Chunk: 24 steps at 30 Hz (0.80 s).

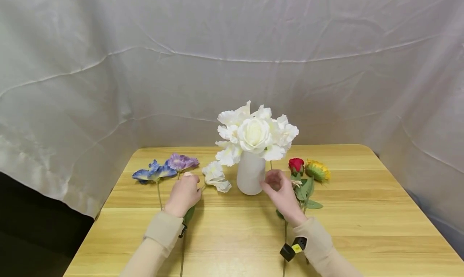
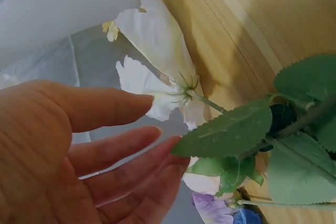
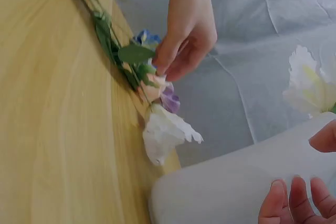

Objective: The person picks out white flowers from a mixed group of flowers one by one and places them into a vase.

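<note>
A white vase [image 1: 250,176] stands upright on the table, holding a white rose [image 1: 254,135] with ruffled white flowers around it. My right hand [image 1: 280,192] is at the vase's right side, thumb and fingers apart. In the right wrist view, its fingertips [image 3: 298,195] lie over the vase wall. Left of the vase lies a loose white flower [image 1: 215,176]. My left hand [image 1: 184,194] hovers just left of that bloom, thumb apart from loosely bent fingers. In the left wrist view, a green leaf [image 2: 226,129] overlaps those fingertips, and a pale pink flower [image 2: 202,183] shows below them.
Blue [image 1: 154,172] and purple flowers [image 1: 181,162] lie at the table's back left. Right of the vase are a red rose [image 1: 296,165] and a yellow flower [image 1: 317,170], their leafy stems partly under my right hand. A grey cloth [image 1: 232,79] hangs behind the wooden table [image 1: 369,220].
</note>
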{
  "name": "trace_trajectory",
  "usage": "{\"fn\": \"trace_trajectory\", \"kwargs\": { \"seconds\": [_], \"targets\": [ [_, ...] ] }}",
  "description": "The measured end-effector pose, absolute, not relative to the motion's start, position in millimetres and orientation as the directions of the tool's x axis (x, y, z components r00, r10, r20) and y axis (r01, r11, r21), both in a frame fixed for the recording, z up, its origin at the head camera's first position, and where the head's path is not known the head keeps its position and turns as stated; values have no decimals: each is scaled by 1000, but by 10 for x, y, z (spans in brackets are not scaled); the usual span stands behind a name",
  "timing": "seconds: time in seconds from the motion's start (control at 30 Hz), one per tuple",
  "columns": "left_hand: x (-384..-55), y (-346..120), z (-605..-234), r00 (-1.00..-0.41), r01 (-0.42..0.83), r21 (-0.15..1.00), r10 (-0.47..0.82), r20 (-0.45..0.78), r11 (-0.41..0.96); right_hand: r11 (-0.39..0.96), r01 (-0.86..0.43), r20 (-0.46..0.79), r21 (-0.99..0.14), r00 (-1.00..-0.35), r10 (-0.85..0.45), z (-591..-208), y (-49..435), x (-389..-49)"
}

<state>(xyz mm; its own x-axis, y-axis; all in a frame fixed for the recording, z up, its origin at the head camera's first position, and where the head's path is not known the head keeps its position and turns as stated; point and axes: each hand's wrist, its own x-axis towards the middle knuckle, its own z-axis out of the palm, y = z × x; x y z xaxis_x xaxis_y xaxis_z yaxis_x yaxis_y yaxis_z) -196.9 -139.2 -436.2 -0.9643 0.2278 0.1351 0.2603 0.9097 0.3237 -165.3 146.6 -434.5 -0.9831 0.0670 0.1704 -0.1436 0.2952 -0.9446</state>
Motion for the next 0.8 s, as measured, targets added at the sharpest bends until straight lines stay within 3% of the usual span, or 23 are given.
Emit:
{"fn": "trace_trajectory", "kwargs": {
  "seconds": [0.27, 0.8],
  "targets": [
    [-2083, -1328, -4401, -974, 225, 339, 216, 63, 913, 230, -61, 78, -971, -995, 66, -4382, 1476, -1659],
    [-2178, -1284, -4544, -984, 169, 276, 180, -15, 946, 207, -63, 72, -976, -997, 34, -4377, 1477, -1669]
  ]
}}
